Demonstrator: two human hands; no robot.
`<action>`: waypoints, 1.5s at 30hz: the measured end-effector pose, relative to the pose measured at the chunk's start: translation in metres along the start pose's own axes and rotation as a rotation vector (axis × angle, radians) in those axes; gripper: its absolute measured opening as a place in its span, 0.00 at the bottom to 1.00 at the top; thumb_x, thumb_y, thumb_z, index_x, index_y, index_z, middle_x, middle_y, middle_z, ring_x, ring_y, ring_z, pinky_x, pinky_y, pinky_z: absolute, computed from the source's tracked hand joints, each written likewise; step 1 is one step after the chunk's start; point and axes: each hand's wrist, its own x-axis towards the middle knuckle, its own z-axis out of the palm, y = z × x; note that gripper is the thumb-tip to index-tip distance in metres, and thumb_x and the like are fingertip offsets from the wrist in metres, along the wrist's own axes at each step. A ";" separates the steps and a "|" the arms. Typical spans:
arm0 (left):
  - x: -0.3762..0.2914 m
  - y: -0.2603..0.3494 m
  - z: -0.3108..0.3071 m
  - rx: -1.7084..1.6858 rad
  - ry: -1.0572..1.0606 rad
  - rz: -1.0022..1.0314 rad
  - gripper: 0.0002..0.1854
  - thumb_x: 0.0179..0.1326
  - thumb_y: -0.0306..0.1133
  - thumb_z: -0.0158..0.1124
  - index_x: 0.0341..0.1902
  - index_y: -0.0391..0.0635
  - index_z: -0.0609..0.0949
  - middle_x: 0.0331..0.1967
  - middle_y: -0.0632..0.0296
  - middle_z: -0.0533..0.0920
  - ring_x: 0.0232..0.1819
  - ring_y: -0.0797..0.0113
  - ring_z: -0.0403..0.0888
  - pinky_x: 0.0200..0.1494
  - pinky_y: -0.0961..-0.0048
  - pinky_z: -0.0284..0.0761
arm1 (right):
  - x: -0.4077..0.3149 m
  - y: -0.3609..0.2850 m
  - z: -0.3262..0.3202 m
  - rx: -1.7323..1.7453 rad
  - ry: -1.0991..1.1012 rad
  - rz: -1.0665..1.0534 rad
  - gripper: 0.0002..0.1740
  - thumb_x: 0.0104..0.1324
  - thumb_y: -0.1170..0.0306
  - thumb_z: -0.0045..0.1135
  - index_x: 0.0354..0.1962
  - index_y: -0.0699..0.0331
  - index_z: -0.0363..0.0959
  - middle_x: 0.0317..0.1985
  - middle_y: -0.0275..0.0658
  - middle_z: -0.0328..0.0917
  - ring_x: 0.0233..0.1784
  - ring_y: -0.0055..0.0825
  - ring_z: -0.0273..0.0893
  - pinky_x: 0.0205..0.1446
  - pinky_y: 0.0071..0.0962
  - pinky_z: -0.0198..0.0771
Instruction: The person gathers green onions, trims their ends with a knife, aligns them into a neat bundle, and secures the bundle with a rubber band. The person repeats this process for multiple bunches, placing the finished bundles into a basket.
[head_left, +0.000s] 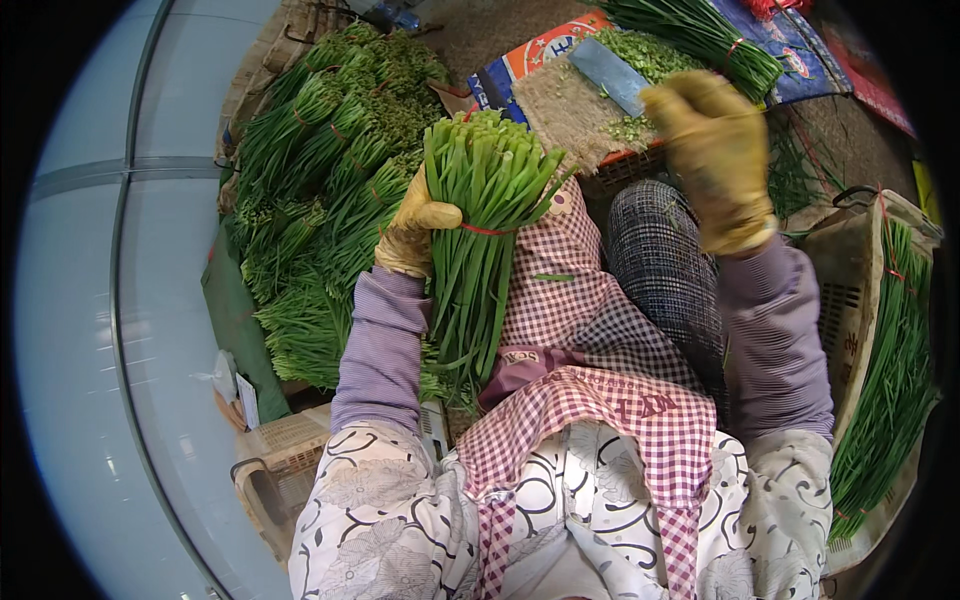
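Observation:
My left hand (416, 229), in a yellow glove, grips a bundle of green garlic chives (480, 255) tied with a red band, its cut ends up. My right hand (709, 161), also gloved and blurred, is raised near the handle end of a cleaver (609, 75); whether it holds anything is hidden. The blade lies on a burlap-covered board (555, 112) beside chopped green trimmings (652, 56). Another banded bundle of chives (720, 45) rests behind my right hand.
A big heap of banded chives (322, 187) fills the left side. On the right stands a lined crate (855, 300) of long chives (885, 390). A plastic crate (289, 442) is at lower left, near a glossy panelled surface (75, 300). My checked apron (555, 315) covers my lap.

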 end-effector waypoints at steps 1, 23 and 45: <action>-0.001 -0.002 -0.004 -0.022 0.010 0.003 0.59 0.44 0.52 0.83 0.76 0.39 0.62 0.65 0.47 0.77 0.61 0.52 0.81 0.63 0.54 0.82 | 0.010 -0.003 -0.017 -0.007 0.034 0.020 0.14 0.65 0.61 0.67 0.35 0.66 0.84 0.25 0.35 0.82 0.26 0.20 0.77 0.33 0.26 0.74; 0.000 0.032 0.017 -0.135 0.053 0.158 0.47 0.47 0.46 0.78 0.69 0.38 0.71 0.56 0.54 0.84 0.52 0.63 0.84 0.58 0.64 0.82 | -0.054 -0.013 0.078 0.287 -0.361 0.097 0.11 0.64 0.72 0.70 0.39 0.73 0.84 0.30 0.40 0.85 0.32 0.24 0.82 0.38 0.23 0.76; 0.005 0.010 0.003 -0.242 0.048 0.098 0.53 0.46 0.45 0.79 0.73 0.34 0.65 0.62 0.45 0.79 0.56 0.52 0.84 0.60 0.56 0.83 | -0.030 -0.003 0.067 0.390 -0.516 0.350 0.15 0.67 0.68 0.69 0.40 0.75 0.82 0.31 0.36 0.84 0.34 0.17 0.77 0.40 0.20 0.73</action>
